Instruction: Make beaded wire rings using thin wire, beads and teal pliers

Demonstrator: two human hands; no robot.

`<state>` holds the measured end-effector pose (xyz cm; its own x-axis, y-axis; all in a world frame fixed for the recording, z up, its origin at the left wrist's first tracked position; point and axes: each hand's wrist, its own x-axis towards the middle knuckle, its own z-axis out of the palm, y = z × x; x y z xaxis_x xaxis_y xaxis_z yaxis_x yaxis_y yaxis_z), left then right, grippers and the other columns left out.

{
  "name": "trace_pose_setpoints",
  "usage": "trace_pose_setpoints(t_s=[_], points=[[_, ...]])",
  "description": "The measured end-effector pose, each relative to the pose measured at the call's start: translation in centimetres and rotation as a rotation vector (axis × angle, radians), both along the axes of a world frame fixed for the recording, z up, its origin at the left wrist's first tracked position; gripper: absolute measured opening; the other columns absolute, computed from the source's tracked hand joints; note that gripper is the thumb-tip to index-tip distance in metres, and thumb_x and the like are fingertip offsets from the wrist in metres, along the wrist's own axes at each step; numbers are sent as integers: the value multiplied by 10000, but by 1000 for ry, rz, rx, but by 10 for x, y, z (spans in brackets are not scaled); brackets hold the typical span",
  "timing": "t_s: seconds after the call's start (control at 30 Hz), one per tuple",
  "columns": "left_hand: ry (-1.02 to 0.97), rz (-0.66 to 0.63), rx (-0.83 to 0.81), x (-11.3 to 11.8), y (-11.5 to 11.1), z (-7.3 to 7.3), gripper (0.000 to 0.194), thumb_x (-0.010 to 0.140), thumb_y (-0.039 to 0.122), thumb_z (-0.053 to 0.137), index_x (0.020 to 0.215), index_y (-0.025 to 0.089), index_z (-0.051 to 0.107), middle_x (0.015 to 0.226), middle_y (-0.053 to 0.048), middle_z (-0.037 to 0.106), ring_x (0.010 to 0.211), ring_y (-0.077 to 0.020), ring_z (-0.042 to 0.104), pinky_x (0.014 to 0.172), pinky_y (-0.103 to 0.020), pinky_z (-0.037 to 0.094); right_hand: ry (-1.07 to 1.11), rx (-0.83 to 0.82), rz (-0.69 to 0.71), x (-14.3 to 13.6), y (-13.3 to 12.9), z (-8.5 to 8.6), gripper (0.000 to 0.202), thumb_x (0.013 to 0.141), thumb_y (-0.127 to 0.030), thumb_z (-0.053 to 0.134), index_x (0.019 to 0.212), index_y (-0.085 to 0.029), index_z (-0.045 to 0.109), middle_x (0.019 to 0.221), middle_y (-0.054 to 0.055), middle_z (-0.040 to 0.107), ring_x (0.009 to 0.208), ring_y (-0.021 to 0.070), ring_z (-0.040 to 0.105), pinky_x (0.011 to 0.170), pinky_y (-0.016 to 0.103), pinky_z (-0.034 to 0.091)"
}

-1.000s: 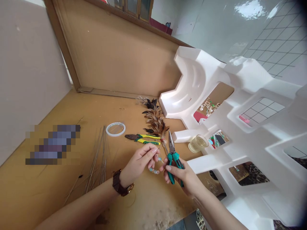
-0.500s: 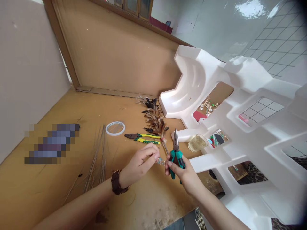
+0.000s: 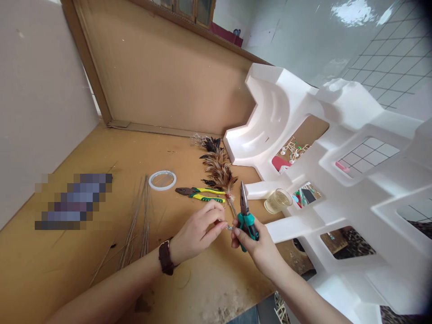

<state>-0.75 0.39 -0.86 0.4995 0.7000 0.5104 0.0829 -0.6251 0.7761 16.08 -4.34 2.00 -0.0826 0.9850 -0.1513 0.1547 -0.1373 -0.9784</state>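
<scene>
Gripping teal-handled pliers, right hand meets left hand pinching a small bead piece

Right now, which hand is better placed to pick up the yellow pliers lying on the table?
Probably the left hand: the yellow pliers lie just beyond it, while the right hand already holds the green pliers.

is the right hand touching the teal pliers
Touching: the head view shows the right hand wrapped around the handles of the teal pliers, nose pointing up.

Single head view; looks forward-down, tilted, close over wooden table; hands near bottom centre
</scene>
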Motion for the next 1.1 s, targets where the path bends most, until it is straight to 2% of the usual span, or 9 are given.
trace_pose_setpoints(t_s=[0.2, 0.33, 0.43, 0.63, 0.8, 1.0, 1.1], points=[[25, 0, 42, 1, -2, -1, 99, 871, 138, 398, 825, 169, 481, 883, -55, 465, 847, -157, 473, 769, -280, 398, 5, -2, -1, 1, 1, -3, 255, 772, -406, 581, 866, -186, 493, 647, -20, 536, 570, 125, 522, 604, 277, 433], [83, -53, 111, 0, -2, 0, 119, 869, 122, 391, 804, 162, 483, 894, -59, 464, 824, -147, 468, 744, -275, 399, 7, -12, 6, 1, 1, -4, 255, 778, -403, 578, 867, -180, 492, 639, -23, 541, 567, 121, 522, 588, 264, 421], [24, -53, 84, 1, -3, -1, 115, 861, 108, 391, 775, 168, 439, 853, -45, 481, 793, -138, 473, 720, -267, 401, 14, -15, 2, 1, 2, -3, 259, 772, -399, 587, 861, -176, 489, 635, -25, 538, 566, 118, 521, 588, 263, 418], [-130, -83, -189, 6, -5, -8, 100, 886, 166, 385, 787, 174, 399, 858, -16, 480, 574, -62, 474, 565, -219, 409, 21, -20, 3, 0, 2, -1, 271, 765, -397, 598, 869, -171, 492, 647, -18, 545, 566, 116, 527, 591, 266, 418], [-320, -131, -485, 8, -5, -9, 146, 905, 269, 381, 792, 177, 393, 796, 19, 456, 503, -41, 479, 518, -213, 403, 78, -96, -14, -1, 1, 1, 325, 726, -419, 632, 863, -171, 472, 667, -9, 557, 546, 118, 538, 560, 263, 416], [-372, -99, -630, 11, -6, -7, 198, 887, 321, 419, 764, 167, 415, 712, 38, 484, 468, -48, 503, 489, -204, 400, 154, -142, 3, 0, 0, 1, 335, 707, -412, 657, 856, -170, 480, 674, -5, 574, 542, 118, 548, 559, 262, 426], [-450, -116, -764, 14, -6, -7, 215, 869, 338, 450, 749, 164, 409, 696, 48, 496, 390, -13, 424, 415, -167, 319, 202, -155, 22, -1, -1, 1, 314, 721, -394, 651, 868, -169, 488, 682, -2, 582, 547, 119, 555, 564, 261, 426]])
